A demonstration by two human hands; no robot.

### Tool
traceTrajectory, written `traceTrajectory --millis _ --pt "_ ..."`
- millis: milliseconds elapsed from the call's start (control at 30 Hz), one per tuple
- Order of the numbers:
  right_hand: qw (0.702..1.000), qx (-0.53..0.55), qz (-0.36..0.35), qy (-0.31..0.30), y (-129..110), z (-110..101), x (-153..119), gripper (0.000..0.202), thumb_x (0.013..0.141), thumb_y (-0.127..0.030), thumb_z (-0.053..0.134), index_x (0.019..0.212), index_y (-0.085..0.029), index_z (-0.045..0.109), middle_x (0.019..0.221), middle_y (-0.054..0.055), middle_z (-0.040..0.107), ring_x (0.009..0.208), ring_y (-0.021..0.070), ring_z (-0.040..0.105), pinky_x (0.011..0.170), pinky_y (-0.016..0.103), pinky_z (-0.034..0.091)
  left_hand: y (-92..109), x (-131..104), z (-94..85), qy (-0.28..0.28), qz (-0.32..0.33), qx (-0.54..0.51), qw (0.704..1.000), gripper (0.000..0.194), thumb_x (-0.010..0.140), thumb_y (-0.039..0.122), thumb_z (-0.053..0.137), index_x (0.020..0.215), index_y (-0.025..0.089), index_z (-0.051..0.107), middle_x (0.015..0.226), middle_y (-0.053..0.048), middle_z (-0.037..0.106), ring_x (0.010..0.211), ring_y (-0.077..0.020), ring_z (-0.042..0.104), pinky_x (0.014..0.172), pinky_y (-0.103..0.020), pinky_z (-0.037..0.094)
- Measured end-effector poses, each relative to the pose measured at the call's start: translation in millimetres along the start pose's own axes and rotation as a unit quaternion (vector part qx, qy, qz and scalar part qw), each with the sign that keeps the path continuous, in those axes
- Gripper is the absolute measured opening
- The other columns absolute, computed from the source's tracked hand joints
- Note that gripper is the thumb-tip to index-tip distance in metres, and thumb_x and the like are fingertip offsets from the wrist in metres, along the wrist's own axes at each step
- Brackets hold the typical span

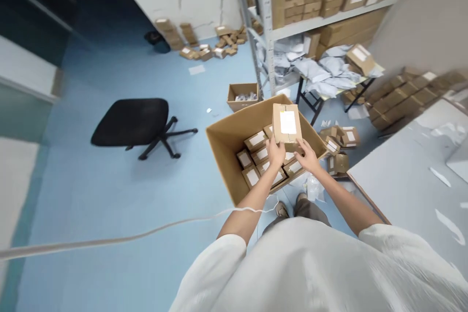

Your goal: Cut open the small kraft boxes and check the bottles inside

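Observation:
Between my two hands is a small cardboard box (287, 124) with a white label on its top, held over a large open carton (224, 156). My left hand (276, 152) grips its near left corner, the fingers bent against the cardboard. At the near right corner, my right hand (306, 156) presses its fingers to the side. Inside the carton lie several smaller labelled boxes (252, 175), packed side by side. The held box and my hands hide part of the carton's right half.
A black office chair (131, 122) stands to the left, and a white cable (146, 231) crosses the foreground. A small open box (242, 102), metal shelving (269, 24) and a table with grey parcels (325, 75) stand beyond. A white worktop (409, 170) borders the right.

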State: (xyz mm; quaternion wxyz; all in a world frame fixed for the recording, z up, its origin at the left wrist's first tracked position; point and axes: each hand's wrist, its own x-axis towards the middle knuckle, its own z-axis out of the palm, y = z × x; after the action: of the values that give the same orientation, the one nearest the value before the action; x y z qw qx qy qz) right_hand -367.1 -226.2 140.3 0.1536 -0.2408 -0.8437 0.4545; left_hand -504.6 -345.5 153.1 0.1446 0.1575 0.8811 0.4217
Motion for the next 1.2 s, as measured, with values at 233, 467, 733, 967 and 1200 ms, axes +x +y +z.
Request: traceTrajectory --millis 233,467,733,967,1200 --pt "0.986 -0.052 0.029 0.158 29.9 -104.0 -69.5 0.070 0.094 -0.039 0.066 0.163 -0.028 0.058 0.171 0.013 0.050 0.125 0.0305 0.073 0.119 0.051 0.054 90.5 -51.5 74.3 -0.088 0.097 -0.063 0.989 0.055 0.104 0.027 0.059 0.159 0.023 0.054 0.144 -0.014 0.062 0.140 -0.0286 0.062 0.124 -0.039 0.047" --pt "0.951 -0.103 0.103 0.273 95.0 -196.9 -166.9 0.065 0.095 -0.038 0.062 0.158 -0.021 0.063 0.164 0.015 0.058 0.125 0.0295 0.073 0.121 0.051 0.053 150.6 -133.4 198.3 -0.180 0.130 -0.075 0.972 0.057 0.099 0.024 0.065 0.156 0.022 0.058 0.146 -0.015 0.062 0.140 -0.0298 0.062 0.123 -0.037 0.045" --pt "0.921 -0.153 0.206 0.293 188.9 -288.3 -293.6 0.062 0.094 -0.034 0.058 0.153 -0.020 0.066 0.151 0.015 0.068 0.124 0.0300 0.073 0.119 0.048 0.055 186.9 -240.7 348.5 -0.299 0.135 -0.059 0.943 0.053 0.092 0.016 0.069 0.145 0.021 0.066 0.142 -0.015 0.066 0.134 -0.0308 0.066 0.122 -0.041 0.046" --pt "0.907 -0.156 0.250 0.300 258.8 -342.3 -379.6 0.063 0.095 -0.034 0.056 0.156 -0.021 0.064 0.146 0.015 0.070 0.127 0.0310 0.071 0.115 0.050 0.057 210.7 -317.2 448.2 -0.372 0.149 -0.053 0.915 0.055 0.088 0.011 0.070 0.141 0.020 0.065 0.138 -0.013 0.065 0.127 -0.0269 0.068 0.119 -0.039 0.050" --pt "0.890 -0.120 0.311 0.312 297.4 -378.6 -421.9 0.074 0.093 -0.037 0.057 0.166 -0.019 0.053 0.163 0.016 0.058 0.156 0.0365 0.051 0.126 0.056 0.047 239.9 -362.1 501.5 -0.438 0.183 -0.057 0.878 0.058 0.085 0.007 0.068 0.141 0.019 0.066 0.139 -0.014 0.068 0.133 -0.0287 0.066 0.121 -0.040 0.049"
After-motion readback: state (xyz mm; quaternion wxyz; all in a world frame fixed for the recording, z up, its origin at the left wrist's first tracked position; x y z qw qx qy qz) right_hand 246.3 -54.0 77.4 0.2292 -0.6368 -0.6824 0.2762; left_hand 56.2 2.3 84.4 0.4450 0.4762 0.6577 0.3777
